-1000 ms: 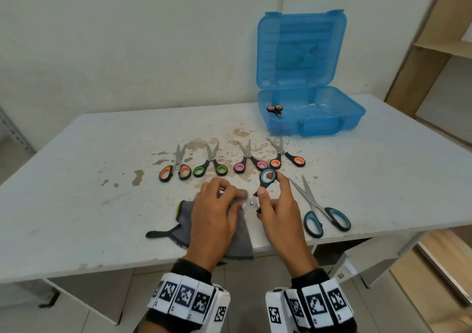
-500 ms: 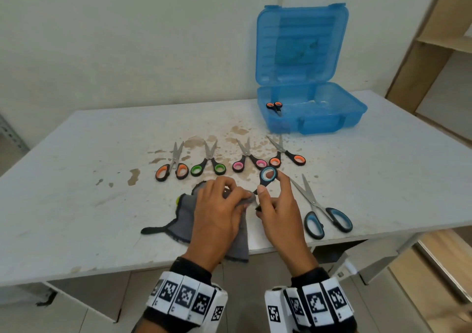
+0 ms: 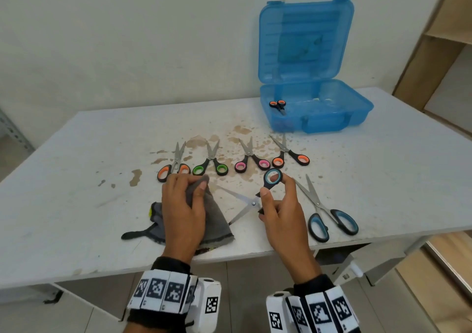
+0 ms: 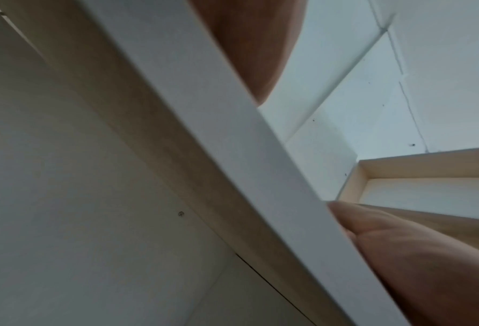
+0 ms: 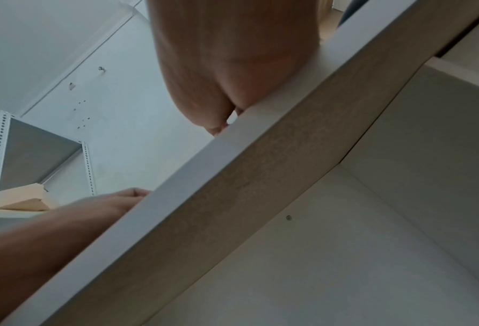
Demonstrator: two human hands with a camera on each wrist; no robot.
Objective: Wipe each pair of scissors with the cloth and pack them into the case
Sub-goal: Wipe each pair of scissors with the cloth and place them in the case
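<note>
At lower centre of the head view, the right hand (image 3: 279,212) pinches open teal-handled steel scissors (image 3: 251,200) above the white tabletop (image 3: 76,179); the left hand (image 3: 182,205) clutches the grey cloth (image 3: 212,220). The open blue plastic case (image 3: 332,118) sits upper right.

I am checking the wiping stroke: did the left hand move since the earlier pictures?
Yes. The left hand, gripping the cloth, slid left off the blades, toward the orange scissors in the row.

We find no readable words, brands or numbers anywhere. The only signs are black-and-white square code markers on the wristbands (image 3: 163,292) worn at both wrists, and we cannot decode them. The case (image 3: 306,41) shows no legible label.
</note>
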